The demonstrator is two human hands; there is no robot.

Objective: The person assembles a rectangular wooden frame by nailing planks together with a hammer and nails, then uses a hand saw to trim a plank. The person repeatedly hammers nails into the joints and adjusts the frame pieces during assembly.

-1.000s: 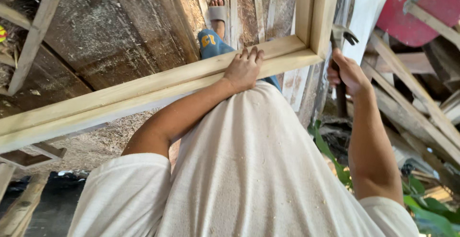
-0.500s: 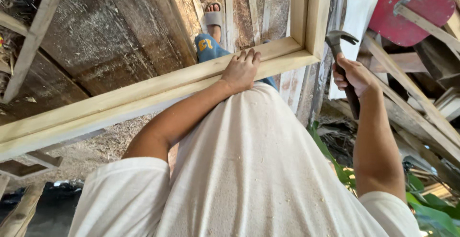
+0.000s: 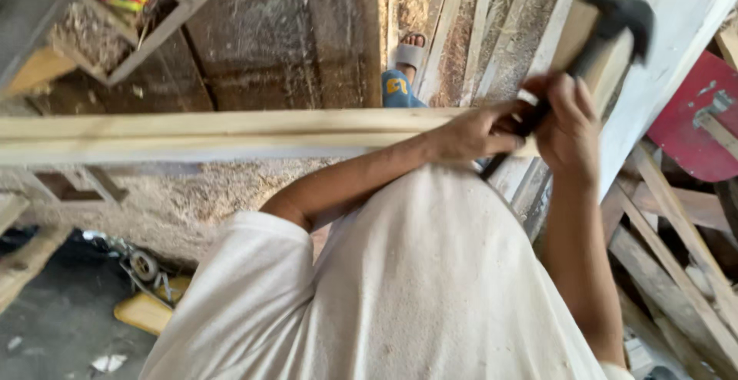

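the right hand [image 3: 567,122] has its grip closed around the handle of a hammer [image 3: 607,26]. the dark hammer head is raised above and to the right of the hand, blurred, so its exact face direction cannot be told. the handle's long axis runs diagonally, from the lower left at the hand to the upper right at the head.

the left hand [image 3: 470,130] rests on the wooden frame [image 3: 192,134], fingers curled and pressed against the rail close to the corner joint; whether it pinches a nail there cannot be told.

the frame's pale rail lies with its long axis nearly horizontal across the view, running from the left edge to the corner at the hands, where an upright member [image 3: 592,3] rises toward the top right. the frame appears already assembled into a corner; judging from the raised hammer, fastening at that joint is in progress, not finished.

sawdust covers the floor [image 3: 192,188] below the rail.
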